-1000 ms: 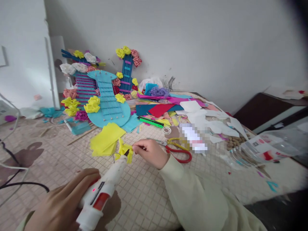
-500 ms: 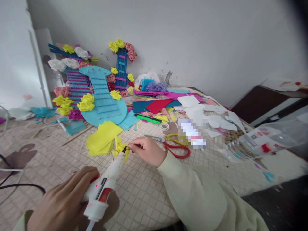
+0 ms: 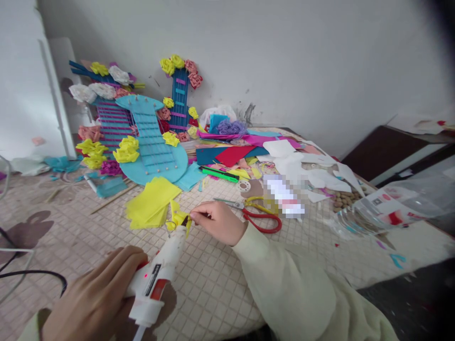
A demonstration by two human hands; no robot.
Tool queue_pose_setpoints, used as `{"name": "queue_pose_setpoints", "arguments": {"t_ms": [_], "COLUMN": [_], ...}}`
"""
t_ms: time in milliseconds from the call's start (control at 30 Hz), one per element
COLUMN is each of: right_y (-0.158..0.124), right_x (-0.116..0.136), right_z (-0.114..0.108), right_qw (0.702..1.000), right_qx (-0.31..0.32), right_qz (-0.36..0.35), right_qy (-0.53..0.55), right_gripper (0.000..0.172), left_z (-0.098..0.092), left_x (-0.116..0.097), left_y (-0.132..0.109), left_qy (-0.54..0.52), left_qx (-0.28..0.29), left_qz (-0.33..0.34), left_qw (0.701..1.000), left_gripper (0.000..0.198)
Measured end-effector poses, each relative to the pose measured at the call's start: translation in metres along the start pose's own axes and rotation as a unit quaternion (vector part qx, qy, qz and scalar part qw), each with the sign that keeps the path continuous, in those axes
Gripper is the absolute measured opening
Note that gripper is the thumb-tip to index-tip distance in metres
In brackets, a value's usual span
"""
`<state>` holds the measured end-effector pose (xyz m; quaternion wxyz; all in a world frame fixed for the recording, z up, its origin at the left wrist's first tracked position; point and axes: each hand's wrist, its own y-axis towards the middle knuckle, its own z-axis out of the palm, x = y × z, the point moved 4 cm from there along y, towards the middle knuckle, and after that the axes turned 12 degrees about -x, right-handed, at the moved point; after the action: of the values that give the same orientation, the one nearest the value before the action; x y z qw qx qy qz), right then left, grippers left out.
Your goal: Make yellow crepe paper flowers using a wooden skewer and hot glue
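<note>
My left hand (image 3: 95, 293) is wrapped round the handle of a white hot glue gun (image 3: 159, 270), whose small red light is lit. The gun's dark nozzle touches or nearly touches a folded piece of yellow crepe paper (image 3: 176, 213). From the other side, my right hand (image 3: 216, 220) pinches that yellow paper between thumb and fingertips; the gun tip hides part of it. Just behind lies a stack of flat yellow paper (image 3: 151, 203). Red-and-yellow-handled scissors (image 3: 261, 222) rest right of my right hand.
A light-blue guitar-like craft piece (image 3: 149, 137) with yellow flowers leans at the back left. A green utility knife (image 3: 219, 174) lies mid-table. White paper scraps (image 3: 295, 163) and a clear plastic jar (image 3: 377, 208) are on the right. A black cable (image 3: 35, 273) runs at left.
The glue gun and my left hand have shifted very slightly to the right. My right hand stays in place on the yellow paper.
</note>
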<state>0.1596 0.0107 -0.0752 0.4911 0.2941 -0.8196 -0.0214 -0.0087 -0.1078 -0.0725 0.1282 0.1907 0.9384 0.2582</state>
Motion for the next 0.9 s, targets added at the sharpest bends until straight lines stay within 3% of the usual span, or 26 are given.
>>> {"name": "queue_pose_setpoints", "arguments": {"t_ms": [267,467,900], "right_y": [0.001,0.001,0.0], "right_x": [-0.001,-0.001,-0.002], "right_z": [0.0,0.0,0.0], "right_qw": [1.0,1.0,1.0], "right_qx": [0.005,0.004,-0.006], "right_qz": [0.004,0.003,0.004], "right_qy": [-0.004,-0.004,-0.003], "right_gripper": [0.026,0.026,0.024], "left_z": [0.003,0.005,0.003], "left_x": [0.006,0.005,0.011], "left_y": [-0.002,-0.005,-0.011], "left_qy": [0.015,0.031,0.019], "left_qx": [-0.024,-0.003,-0.022], "left_qz": [0.067,0.035,-0.022], "left_qw": [0.997,0.999,0.999], "left_gripper": [0.015,0.014,0.016]}}
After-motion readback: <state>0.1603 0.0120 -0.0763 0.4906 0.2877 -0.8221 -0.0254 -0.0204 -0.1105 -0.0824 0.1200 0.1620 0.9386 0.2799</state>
